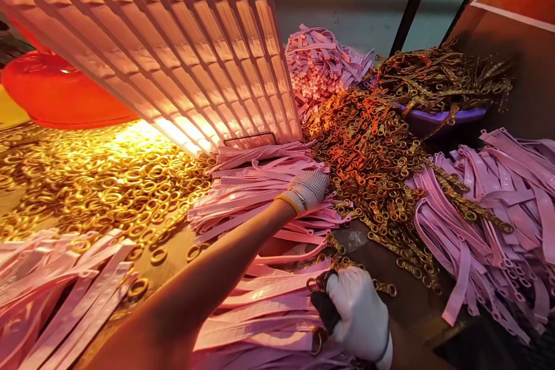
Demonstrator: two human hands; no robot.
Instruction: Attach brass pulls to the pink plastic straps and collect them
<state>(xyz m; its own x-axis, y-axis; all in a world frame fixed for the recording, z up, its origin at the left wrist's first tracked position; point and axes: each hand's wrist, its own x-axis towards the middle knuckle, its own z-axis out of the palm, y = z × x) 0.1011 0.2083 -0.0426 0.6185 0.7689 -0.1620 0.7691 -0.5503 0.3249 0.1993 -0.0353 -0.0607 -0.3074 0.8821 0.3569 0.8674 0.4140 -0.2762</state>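
Observation:
My left hand (307, 192), in a white dotted knit glove with a yellow cuff, lies over the right ends of a heap of pink straps (247, 193). Its fingers are curled down and mostly hidden, so what they hold does not show. Lower down, my right hand (358, 312) wears a white glove with black fingertips and is closed in a pinch. A brass ring (311, 284) sticks out at those fingertips. Beside this hand, more pink straps (260, 306) spread leftward, and another ring (318, 341) hangs at their right ends.
Loose brass rings (130, 185) cover the left of the table. Brass chain pieces (364, 150) are heaped right of centre, behind them a purple basin (446, 118). Pink straps (485, 202) lie at right and others (73, 295) at lower left. A ribbed, lit panel (182, 40) stands ahead.

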